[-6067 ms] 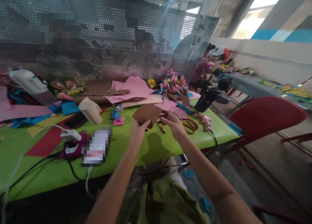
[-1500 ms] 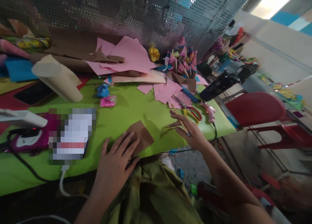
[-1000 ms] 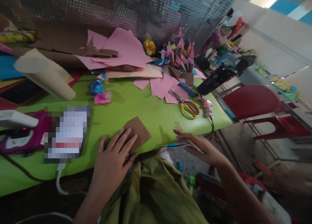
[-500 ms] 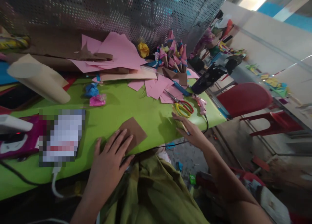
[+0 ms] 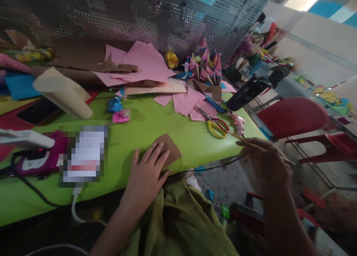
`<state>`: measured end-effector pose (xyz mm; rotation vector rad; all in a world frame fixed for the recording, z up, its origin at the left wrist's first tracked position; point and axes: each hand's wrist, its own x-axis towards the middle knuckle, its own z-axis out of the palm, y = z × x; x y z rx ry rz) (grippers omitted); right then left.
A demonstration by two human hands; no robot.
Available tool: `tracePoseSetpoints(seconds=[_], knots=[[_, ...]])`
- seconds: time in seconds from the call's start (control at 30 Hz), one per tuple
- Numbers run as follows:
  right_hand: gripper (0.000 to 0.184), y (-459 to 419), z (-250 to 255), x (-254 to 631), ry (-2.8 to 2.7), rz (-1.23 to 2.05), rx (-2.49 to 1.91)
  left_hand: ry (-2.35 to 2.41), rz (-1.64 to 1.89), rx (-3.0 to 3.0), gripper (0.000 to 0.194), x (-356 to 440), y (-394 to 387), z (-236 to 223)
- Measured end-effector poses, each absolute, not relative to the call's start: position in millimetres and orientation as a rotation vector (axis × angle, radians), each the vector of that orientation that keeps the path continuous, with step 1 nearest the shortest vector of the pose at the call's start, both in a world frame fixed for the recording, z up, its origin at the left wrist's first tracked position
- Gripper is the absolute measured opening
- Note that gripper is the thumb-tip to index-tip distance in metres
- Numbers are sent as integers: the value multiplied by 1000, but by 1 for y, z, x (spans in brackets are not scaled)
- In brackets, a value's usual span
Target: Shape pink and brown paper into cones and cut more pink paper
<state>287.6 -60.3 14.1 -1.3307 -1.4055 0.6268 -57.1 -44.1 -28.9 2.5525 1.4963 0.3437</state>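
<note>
My left hand (image 5: 149,178) lies flat on a small square of brown paper (image 5: 173,152) near the table's front edge, its fingers spread. In the air beyond that edge, at the right, my right hand (image 5: 269,167) is closed on a thin yellowish stick (image 5: 258,146), pencil-like, with a pale pointed end toward the right. Motion blurs this hand, and its exact kind of stick cannot be made out. Scissors (image 5: 217,128) with red and yellow handles lie just left of it, beside a pink glue gun (image 5: 237,123).
Pink paper sheets (image 5: 145,62) and paper cones (image 5: 206,64) are piled at the back of the green table (image 5: 145,126). A black bottle (image 5: 245,94) stands tilted in view at the right. Toward the left are a phone (image 5: 86,152), a power strip (image 5: 41,155) and a paper roll (image 5: 63,92).
My right hand has risen from the table by the scissors and moved right, carrying the stick. The view has shifted slightly. My left hand still rests on the brown paper.
</note>
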Motion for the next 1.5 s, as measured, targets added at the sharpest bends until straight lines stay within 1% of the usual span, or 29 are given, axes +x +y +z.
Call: tracePoseSetpoints(seconds=[0.03, 0.1, 0.17, 0.27, 0.43, 0.5, 0.6, 0.8, 0.93, 1.13, 1.5], knots=[[32, -48, 15, 275, -1322, 664, -1250, 1494, 323, 2546, 48, -54, -42, -27], [30, -24, 15, 250, -1273, 778, -1170, 1493, 282, 2543, 49, -48, -37, -25], [22, -3, 13, 227, -1253, 890, -1136, 1495, 248, 2551, 51, -44, -33, -25], [27, 23, 8, 201, -1208, 1018, -1115, 1501, 228, 2558, 54, -39, -29, -25], [27, 55, -3, 174, -1286, 1265, -1072, 1496, 269, 2552, 54, -37, -25, -27], [23, 65, -9, 169, -1324, 1317, -1068, 1502, 288, 2552, 54, -37, -26, -27], [17, 74, -19, 167, -1362, 1283, -1146, 1504, 306, 2547, 54, -38, -26, -28], [18, 73, -27, 170, -1404, 1205, -1190, 1512, 305, 2494, 65, -39, -26, -31], [22, 71, -28, 171, -1491, 1142, -1208, 1513, 313, 2491, 64, -39, -26, -32], [21, 73, -30, 171, -1542, 1084, -1227, 1522, 307, 2495, 64, -38, -26, -33], [24, 73, -31, 172, -1587, 1108, -1255, 1519, 324, 2501, 63, -39, -26, -32]])
